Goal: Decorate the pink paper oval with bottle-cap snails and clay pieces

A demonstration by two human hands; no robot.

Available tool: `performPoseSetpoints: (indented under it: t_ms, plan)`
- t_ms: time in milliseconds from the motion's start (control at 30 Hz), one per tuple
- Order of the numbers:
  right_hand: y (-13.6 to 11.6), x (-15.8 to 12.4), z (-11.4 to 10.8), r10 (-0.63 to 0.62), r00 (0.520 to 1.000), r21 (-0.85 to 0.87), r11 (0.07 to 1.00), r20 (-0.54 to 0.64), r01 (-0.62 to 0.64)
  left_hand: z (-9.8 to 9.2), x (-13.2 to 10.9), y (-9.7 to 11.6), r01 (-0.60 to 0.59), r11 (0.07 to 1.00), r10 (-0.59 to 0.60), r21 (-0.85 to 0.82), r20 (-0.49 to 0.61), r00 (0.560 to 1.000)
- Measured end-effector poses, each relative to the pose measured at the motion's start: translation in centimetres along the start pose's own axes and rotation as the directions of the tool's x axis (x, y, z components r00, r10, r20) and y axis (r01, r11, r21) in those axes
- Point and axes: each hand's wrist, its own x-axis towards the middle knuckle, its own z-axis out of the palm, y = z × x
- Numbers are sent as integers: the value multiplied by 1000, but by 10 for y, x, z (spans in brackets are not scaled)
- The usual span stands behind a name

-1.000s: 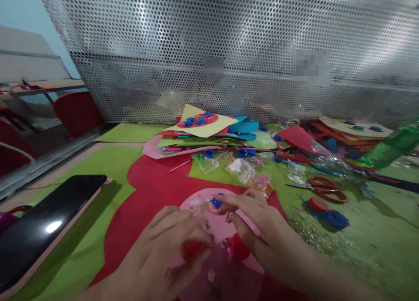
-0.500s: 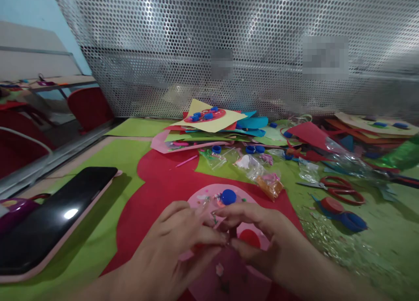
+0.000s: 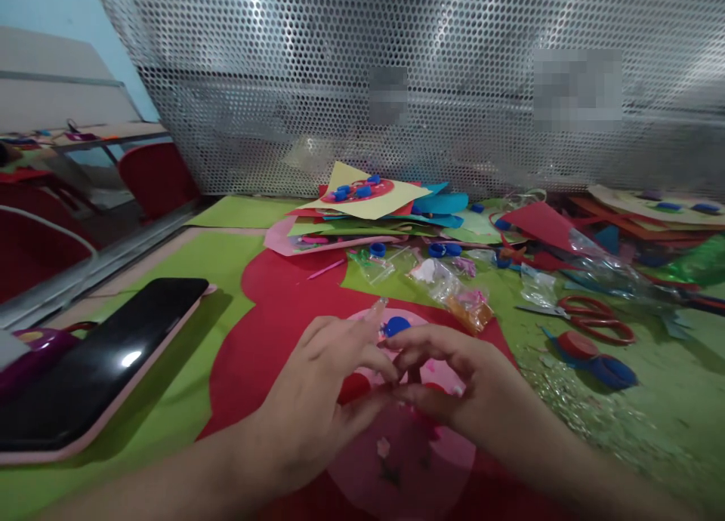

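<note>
My left hand [image 3: 325, 389] and my right hand [image 3: 473, 385] meet over a pink paper circle [image 3: 405, 472]. Their thumbs and fingertips are drawn close together; whatever they pinch is too small or hidden to make out. One left finger points up and away. Just beyond the fingertips a blue bottle cap [image 3: 398, 326] sits on the circle. A red cap [image 3: 354, 389] shows between my left thumb and fingers. Small flower decorations [image 3: 384, 448] lie in the shadow below my hands. Under the circle is a large red paper cutout [image 3: 243, 362].
A phone [image 3: 107, 362] lies at left. Small plastic bags [image 3: 450, 287] and a pink stick [image 3: 325, 269] are beyond the hands. At right are red-handled scissors [image 3: 600, 321], joined red and blue caps [image 3: 612, 370] and scattered glitter [image 3: 578, 408]. Stacked coloured papers [image 3: 390, 204] stand before a perforated metal panel [image 3: 340, 68].
Both hands have shifted slightly up, and a left finger has lifted away from the others. The whole view has tilted a little. The caps stay on the circle.
</note>
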Motion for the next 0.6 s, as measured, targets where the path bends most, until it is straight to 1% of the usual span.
performPoseSetpoints:
  t_ms: [67, 133, 200, 267, 333, 367, 433, 500, 600]
  plan:
    - [0, 0, -2, -6, 1000, -43, 999, -12, 6, 1, -2, -1, 19, 999, -19, -26, -4, 1000]
    - [0, 1, -7, -41, 998, -109, 993, -51, 35, 0, -5, -4, 72, 997, -72, 4, 26, 997]
    - [3, 4, -16, -86, 989, -174, 983, -124, 63, -3, -7, -7, 124, 988, -128, 95, 43, 991]
    - [7, 9, -28, -108, 977, -198, 978, -185, 70, -8, -7, -13, 169, 968, -175, 187, 14, 985]
    - [12, 13, -39, -96, 973, -193, 980, -210, 55, -13, -6, -20, 223, 940, -227, 260, -14, 974]
    - [14, 15, -43, -85, 973, -195, 980, -213, 43, -16, -5, -24, 254, 924, -262, 286, -11, 965]
    - [19, 18, -49, -58, 977, -214, 977, -204, 13, -19, -3, -32, 289, 894, -322, 343, 41, 946]
    - [24, 20, -51, -40, 983, -241, 971, -178, -4, -20, -2, -38, 279, 867, -356, 413, 120, 927]
    - [28, 21, -51, -17, 990, -266, 964, -142, -22, -20, -1, -40, 160, 826, -336, 540, 244, 910]
